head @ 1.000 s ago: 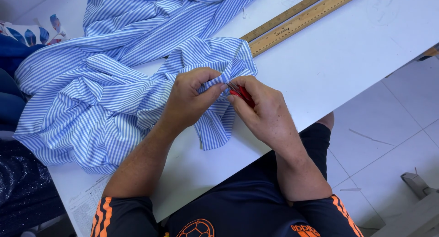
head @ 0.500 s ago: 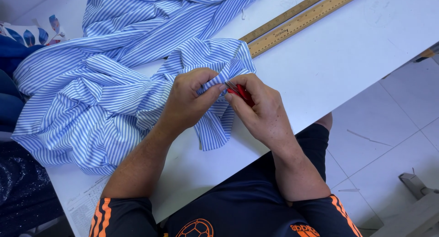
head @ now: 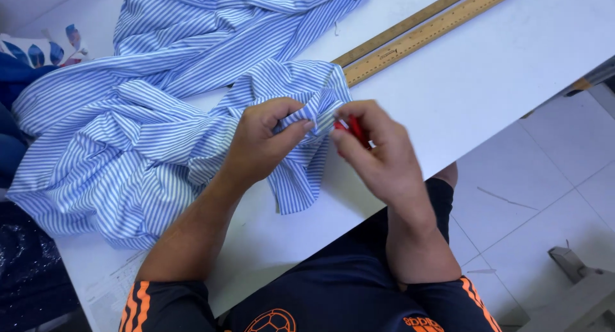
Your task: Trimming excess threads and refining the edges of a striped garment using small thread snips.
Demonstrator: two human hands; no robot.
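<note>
On the white worktop (head: 487,82), your left hand (head: 259,143) keeps its fingers pinched on a fold of the blue-and-white striped cotton garment (head: 147,133). Your right hand (head: 378,156), little shifted since a second ago, grips a small red tool (head: 356,129) against that fold. Two wooden rulers (head: 423,34) lie beyond, clear of both hands.

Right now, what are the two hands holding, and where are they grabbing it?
The left hand pinches a folded edge of the blue-and-white striped cloth. The right hand holds a small red tool between its fingers; which part it grips cannot be told.
</note>
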